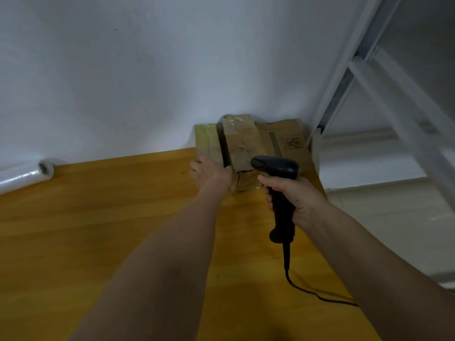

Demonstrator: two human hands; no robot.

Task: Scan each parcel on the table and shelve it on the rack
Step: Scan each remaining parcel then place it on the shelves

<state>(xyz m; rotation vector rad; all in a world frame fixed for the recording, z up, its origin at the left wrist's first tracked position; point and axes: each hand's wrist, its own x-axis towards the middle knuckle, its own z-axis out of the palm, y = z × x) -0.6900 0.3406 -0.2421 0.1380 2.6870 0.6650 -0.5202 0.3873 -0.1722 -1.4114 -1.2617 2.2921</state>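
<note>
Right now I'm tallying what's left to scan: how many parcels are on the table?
3, clustered at the table's far right corner: a yellowish parcel leftmost, a taped parcel beside it, a flat cardboard parcel rightmost. More may hide behind.

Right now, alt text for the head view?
Right hand grips a corded black scanner aimed at parcels against the wall; left hand rests on the yellowish parcel. Wooden table, white rack at right.

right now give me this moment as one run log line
left hand on yellow-green parcel | right hand grips scanner | taped parcel beside | table
</note>
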